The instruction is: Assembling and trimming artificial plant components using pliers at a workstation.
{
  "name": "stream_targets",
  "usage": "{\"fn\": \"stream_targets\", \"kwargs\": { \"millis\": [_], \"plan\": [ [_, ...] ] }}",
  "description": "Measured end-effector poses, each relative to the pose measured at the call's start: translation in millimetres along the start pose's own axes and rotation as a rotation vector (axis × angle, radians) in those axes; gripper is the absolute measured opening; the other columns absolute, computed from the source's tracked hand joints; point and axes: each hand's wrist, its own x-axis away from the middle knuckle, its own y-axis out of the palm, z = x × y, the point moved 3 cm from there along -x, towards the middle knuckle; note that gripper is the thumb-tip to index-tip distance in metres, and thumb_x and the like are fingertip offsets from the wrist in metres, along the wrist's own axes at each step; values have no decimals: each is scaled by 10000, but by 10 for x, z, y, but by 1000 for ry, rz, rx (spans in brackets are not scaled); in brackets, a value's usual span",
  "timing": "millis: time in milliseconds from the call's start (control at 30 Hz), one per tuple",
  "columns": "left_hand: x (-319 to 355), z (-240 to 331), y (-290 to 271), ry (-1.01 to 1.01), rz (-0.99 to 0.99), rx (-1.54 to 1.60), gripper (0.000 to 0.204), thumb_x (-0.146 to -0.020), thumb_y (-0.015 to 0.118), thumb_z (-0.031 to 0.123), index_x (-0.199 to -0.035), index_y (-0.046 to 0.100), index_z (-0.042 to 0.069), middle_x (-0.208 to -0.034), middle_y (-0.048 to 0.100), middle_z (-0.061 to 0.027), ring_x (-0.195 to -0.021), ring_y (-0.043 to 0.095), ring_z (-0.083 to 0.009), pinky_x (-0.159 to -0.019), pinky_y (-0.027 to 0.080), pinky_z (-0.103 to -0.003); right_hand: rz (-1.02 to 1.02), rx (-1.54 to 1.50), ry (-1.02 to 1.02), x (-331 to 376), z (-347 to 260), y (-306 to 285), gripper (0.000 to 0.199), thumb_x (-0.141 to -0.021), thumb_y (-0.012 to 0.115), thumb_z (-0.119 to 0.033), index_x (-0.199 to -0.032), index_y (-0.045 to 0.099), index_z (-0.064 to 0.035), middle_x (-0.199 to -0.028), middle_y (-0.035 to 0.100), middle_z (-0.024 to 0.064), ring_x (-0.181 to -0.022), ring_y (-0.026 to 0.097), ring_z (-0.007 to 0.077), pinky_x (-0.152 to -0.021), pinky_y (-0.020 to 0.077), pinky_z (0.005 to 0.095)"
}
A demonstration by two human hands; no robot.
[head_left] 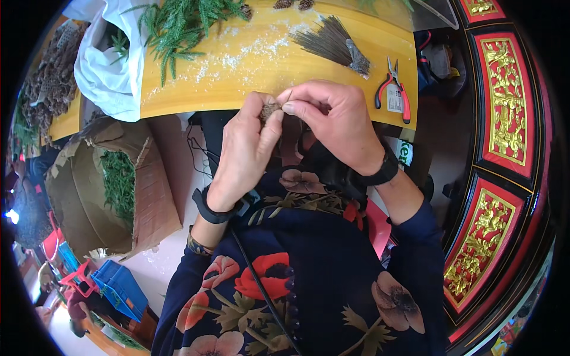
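My left hand (249,133) is closed around a small brown pine cone (269,111), held just off the table's front edge. Against it, my right hand (332,115) pinches a thin wire (289,95) between thumb and forefinger; its lower end is hidden by the fingers. Beyond my hands, a bundle of thin brown wires (329,44), wrapped at one end, lies on the yellow table (196,98). To its right are needle-nose pliers (393,89) with red and black handles. More pine cones (306,5) sit at the table's far side.
Green artificial pine sprigs (178,29) lie at the far left beside a white plastic bag (110,77). White flakes are scattered across the tabletop. A torn cardboard box (151,196) with greenery stands left, above a blue crate (119,288). Red and gold carved panels (504,101) line the right.
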Motion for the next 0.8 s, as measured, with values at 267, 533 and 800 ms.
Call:
{"fn": "stream_targets", "kwargs": {
  "millis": [267,533,800],
  "plan": [
    [-49,-4,36,-82,-136,178,205,-976,507,206,-1052,511,16,-761,463,43,-667,404,-65,-608,365,-212,-163,-210,395,55,139,-219,222,-806,661,6,-1020,681,-51,-765,628,54,-630,567,119,-591,465,223],
    [-64,38,98,-347,-305,617,196,-991,479,243,-1024,524,55,-699,340,82,-590,280,-32,-524,243,-192,-48,396,-510,-23,34,-362,212,-761,695,-62,-972,684,-86,-1056,598,70,-778,584,196,-623,457,263],
    [-69,108,209,-265,-239,410,180,-986,492,206,-1015,516,30,-718,433,36,-631,384,-45,-551,317,-195,-99,469,-557,-50,-1,-444,195,-706,715,-70,-896,673,-80,-1031,613,61,-776,587,217,-694,460,317]
  ]
}}
